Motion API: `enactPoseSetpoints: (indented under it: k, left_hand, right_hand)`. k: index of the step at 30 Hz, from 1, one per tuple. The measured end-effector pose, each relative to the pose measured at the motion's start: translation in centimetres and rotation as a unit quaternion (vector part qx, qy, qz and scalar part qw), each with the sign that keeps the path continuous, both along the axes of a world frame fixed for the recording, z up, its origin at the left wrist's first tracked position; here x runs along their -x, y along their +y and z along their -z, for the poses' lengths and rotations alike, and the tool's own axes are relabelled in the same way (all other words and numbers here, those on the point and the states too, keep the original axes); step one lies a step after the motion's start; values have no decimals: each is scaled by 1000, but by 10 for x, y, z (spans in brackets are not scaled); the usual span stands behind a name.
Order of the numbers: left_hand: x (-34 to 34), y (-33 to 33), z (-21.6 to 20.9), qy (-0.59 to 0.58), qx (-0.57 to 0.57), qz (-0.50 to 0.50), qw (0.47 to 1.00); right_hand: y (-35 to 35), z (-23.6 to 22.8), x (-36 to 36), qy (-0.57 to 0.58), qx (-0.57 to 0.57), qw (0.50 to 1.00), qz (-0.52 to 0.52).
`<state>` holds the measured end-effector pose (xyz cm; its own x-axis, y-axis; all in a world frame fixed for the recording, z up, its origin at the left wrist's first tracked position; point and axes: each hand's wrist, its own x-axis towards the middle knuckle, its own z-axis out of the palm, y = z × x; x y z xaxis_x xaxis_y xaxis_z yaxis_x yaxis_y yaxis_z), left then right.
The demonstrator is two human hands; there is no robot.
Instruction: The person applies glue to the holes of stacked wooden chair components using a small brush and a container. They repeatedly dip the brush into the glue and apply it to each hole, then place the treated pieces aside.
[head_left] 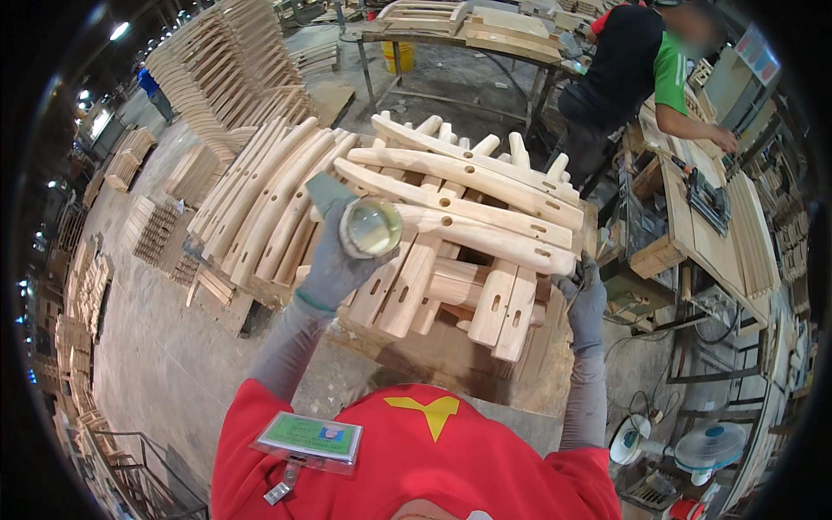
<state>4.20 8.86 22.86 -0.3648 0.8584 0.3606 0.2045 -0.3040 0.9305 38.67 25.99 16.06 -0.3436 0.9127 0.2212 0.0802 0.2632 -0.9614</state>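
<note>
My left hand (334, 264), in a grey glove, is closed around a round cup (371, 228) of pale yellowish liquid. A flat grey-green piece, perhaps sandpaper (328, 192), sticks out beyond its fingers. At the right end of the nearest curved wooden slat (485, 238), my gloved right hand (586, 299) grips the tip; its fingers are partly hidden. This slat has drilled holes and slots. It lies on top of a pile with similar curved slats (468, 173) and straighter slotted pieces (407, 290) crossing beneath.
More curved wooden pieces (269, 195) lie in rows on the left, with a tall stack (230, 74) behind. At the right, a co-worker (628, 65) leans over a workbench (693, 230) bearing a nail gun (708, 201). A fan (711, 446) stands lower right.
</note>
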Motion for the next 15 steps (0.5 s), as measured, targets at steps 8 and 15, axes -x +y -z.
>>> enactPoseSetpoints:
  k: [8,15]
  left_hand:
    - [21,25,6,-27,-100,54,993]
    - [80,-69,6,-18,-103,-52,993]
  right_hand:
    - [44,-27,19,-151,-120,981,30]
    - [-20,-122,130,3,-134,990,-53]
